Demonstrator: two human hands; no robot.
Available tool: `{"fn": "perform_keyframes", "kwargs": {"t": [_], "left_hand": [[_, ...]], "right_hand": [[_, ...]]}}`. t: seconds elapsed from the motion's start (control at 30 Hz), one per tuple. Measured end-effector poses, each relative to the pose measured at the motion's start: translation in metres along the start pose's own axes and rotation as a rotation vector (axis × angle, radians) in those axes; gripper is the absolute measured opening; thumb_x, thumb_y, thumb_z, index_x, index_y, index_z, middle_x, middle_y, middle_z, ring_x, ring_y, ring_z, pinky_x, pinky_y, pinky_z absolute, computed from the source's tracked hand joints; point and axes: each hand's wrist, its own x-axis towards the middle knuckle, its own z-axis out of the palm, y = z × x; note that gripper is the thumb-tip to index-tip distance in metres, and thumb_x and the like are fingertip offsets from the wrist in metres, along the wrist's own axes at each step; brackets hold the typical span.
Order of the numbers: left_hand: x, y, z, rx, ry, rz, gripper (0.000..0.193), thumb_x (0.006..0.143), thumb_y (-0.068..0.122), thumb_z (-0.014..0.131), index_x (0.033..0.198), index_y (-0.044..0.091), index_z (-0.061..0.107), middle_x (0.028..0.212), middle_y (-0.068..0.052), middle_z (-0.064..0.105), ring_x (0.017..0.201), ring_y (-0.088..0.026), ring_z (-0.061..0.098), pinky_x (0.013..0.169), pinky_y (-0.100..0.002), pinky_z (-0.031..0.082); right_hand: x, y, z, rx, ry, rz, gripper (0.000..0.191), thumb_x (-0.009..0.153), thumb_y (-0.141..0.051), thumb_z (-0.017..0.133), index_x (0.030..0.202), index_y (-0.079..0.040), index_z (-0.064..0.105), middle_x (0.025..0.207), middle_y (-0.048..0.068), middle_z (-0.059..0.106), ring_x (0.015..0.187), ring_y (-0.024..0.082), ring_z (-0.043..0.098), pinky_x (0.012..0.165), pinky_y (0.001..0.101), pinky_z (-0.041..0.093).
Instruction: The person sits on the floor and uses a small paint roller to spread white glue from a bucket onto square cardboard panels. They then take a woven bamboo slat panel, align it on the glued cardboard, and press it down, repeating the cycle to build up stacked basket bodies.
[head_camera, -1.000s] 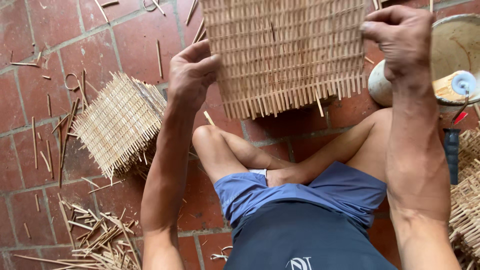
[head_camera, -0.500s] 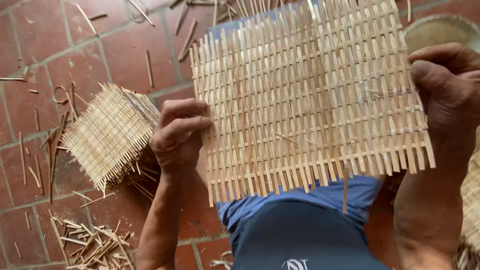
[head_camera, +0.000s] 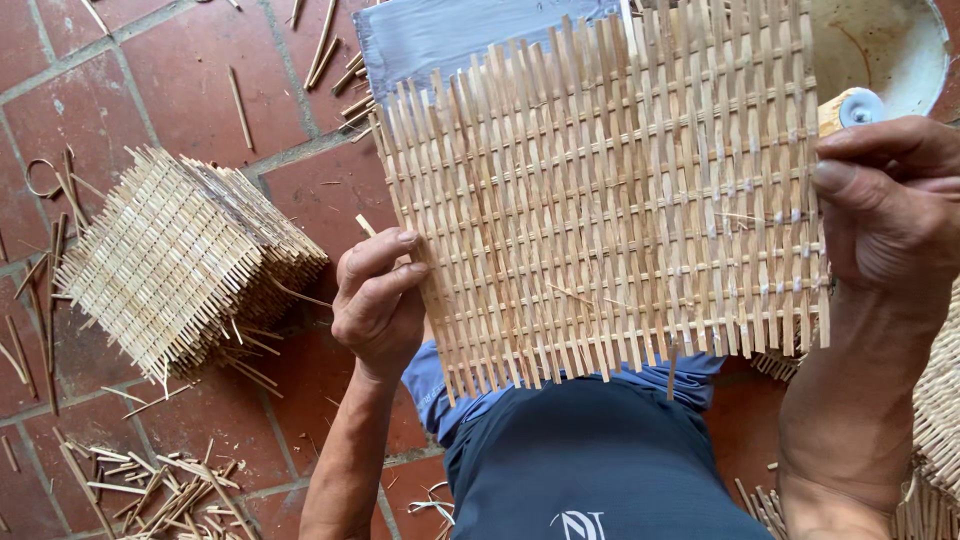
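Bamboo woven mat (head_camera: 610, 200) held up over the lap, left hand (head_camera: 378, 300) pinching its left edge, right hand (head_camera: 885, 215) clamping the right edge. Loose slat ends (unbound) could slip out; uneven pull may skew the weave.

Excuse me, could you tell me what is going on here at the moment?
A person seated on a red brick floor holds a woven bamboo mat up over their lap with both bare hands. The left hand grips the mat's left edge, and the right hand grips its right edge. A stack of similar woven mats lies on the floor to the left, with loose bamboo slivers scattered about. A pale bowl sits beyond the mat at upper right.
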Motion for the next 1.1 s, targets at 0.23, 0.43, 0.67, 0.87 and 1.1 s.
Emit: {"fn": "perform_keyframes", "kwargs": {"t": [0.23, 0.43, 0.67, 0.87, 1.1], "left_hand": [[0.040, -0.020, -0.018, -0.335, -0.024, -0.096, 0.007, 0.102, 0.003, 0.070, 0.109, 0.004, 0.072, 0.111, -0.013, 0.076, 0.098, -0.020, 0.076, 0.079, -0.033, 0.063], [0.104, -0.013, -0.049, -0.413, -0.120, -0.514, 0.024, 0.102, 0.005, 0.074, 0.121, -0.007, 0.067, 0.095, -0.013, 0.072, 0.074, -0.012, 0.065, 0.063, -0.022, 0.053], [0.138, -0.078, -0.005, -0.424, -0.101, -0.876, 0.031, 0.088, 0.000, 0.077, 0.117, -0.007, 0.068, 0.086, -0.009, 0.072, 0.055, -0.007, 0.057, 0.044, -0.021, 0.040], [0.133, -0.124, 0.011, -0.286, -0.139, -0.990, 0.032, 0.083, 0.000, 0.080, 0.113, -0.007, 0.069, 0.081, -0.007, 0.072, 0.051, -0.007, 0.057, 0.040, -0.020, 0.038], [0.133, -0.135, 0.017, -0.216, -0.146, -0.930, 0.030, 0.081, 0.001, 0.080, 0.109, -0.007, 0.075, 0.079, -0.007, 0.073, 0.053, -0.006, 0.057, 0.042, -0.021, 0.040]], "right_hand": [[0.008, -0.030, 0.031, -0.183, -0.029, -0.017, 0.005, 0.108, -0.001, 0.074, 0.107, 0.003, 0.072, 0.097, 0.013, 0.071, 0.083, 0.015, 0.068, 0.077, 0.0241, 0.054], [0.089, -0.019, 0.032, -0.574, -0.155, -0.173, 0.014, 0.111, -0.007, 0.074, 0.101, 0.002, 0.072, 0.091, 0.008, 0.070, 0.080, 0.013, 0.065, 0.070, 0.0235, 0.049], [0.156, 0.076, 0.073, -0.281, -0.248, -0.017, 0.008, 0.102, -0.006, 0.081, 0.100, -0.004, 0.074, 0.093, 0.004, 0.073, 0.079, 0.009, 0.069, 0.070, 0.0225, 0.058], [0.158, 0.101, 0.078, -0.474, -0.190, -0.047, 0.006, 0.093, 0.000, 0.081, 0.092, -0.001, 0.076, 0.082, 0.009, 0.074, 0.068, 0.011, 0.068, 0.058, 0.0256, 0.055], [0.162, 0.126, 0.093, -0.847, -0.082, -0.238, 0.010, 0.094, -0.012, 0.085, 0.091, -0.004, 0.080, 0.076, 0.008, 0.075, 0.062, 0.015, 0.069, 0.056, 0.0311, 0.056]]}}
